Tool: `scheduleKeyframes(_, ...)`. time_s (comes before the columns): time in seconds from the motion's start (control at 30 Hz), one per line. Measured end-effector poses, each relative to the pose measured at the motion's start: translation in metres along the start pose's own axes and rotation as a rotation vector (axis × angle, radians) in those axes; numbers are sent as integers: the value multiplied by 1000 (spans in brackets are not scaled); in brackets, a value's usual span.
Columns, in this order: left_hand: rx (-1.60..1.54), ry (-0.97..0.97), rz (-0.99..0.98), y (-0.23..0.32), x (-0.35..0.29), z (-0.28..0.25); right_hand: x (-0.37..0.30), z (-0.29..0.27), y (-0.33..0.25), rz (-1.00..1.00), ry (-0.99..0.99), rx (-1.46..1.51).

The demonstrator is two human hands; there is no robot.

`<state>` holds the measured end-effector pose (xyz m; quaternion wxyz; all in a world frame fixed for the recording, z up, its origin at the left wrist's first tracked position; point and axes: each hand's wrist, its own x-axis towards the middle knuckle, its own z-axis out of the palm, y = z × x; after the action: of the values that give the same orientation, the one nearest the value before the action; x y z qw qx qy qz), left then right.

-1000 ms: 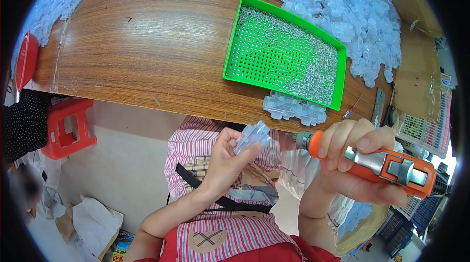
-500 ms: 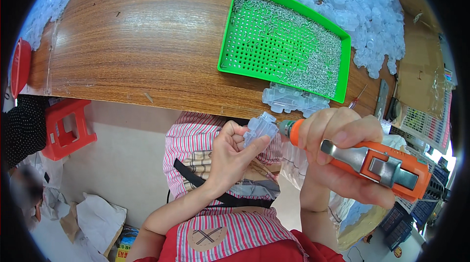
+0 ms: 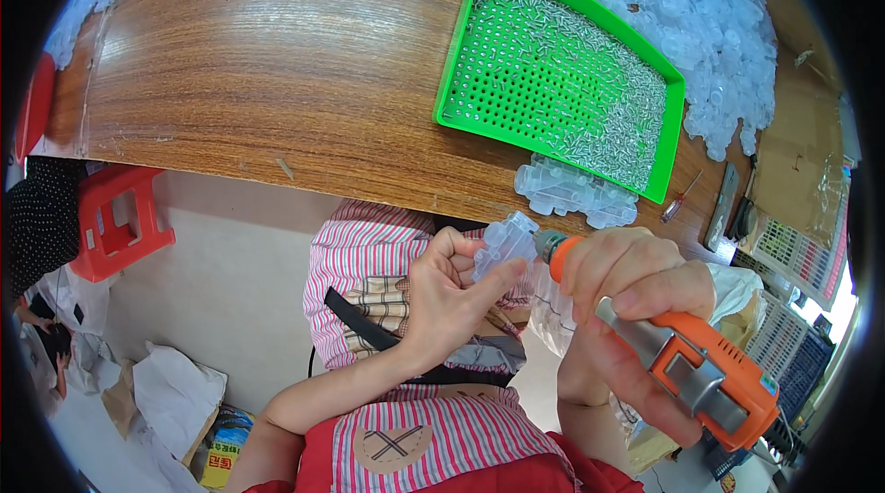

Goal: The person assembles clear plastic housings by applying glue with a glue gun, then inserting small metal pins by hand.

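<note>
Between the thumb and fingers of my left hand (image 3: 459, 295) is a clear plastic part (image 3: 504, 242), held above my lap near the table's front edge. My right hand (image 3: 636, 290) is wrapped round an orange electric screwdriver (image 3: 714, 373). Its grey nose meets the right side of the plastic part; the tip itself is hidden there. Beyond both hands, a green perforated tray (image 3: 516, 129) with many small silver screws (image 3: 599, 138) rests on the table. A few more clear plastic parts (image 3: 573, 191) lie against its near side.
The wooden table (image 3: 277, 78) carries a big heap of clear parts (image 3: 701, 32) at far right. A small screwdriver (image 3: 678, 203) and a metal strip (image 3: 722, 207) lie right of the tray. A red stool (image 3: 120, 221) and another person's dotted clothing (image 3: 44, 217) are at left.
The screwdriver's rear end has swung down toward me, and its nose now touches the plastic part. My left hand has shifted slightly right with the part. The whole view has shifted a little.
</note>
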<state>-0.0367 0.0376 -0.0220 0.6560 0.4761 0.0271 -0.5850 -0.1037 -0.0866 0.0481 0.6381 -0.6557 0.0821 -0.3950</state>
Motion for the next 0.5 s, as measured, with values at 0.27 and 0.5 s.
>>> scheduleKeyframes(0.27,-27,-19,-11,3,0,3,3,0,0,-40,-36,-62)
scheduleKeyframes(0.5,25,-46,8,-3,4,-2,0,5,-2,21,112,-136)
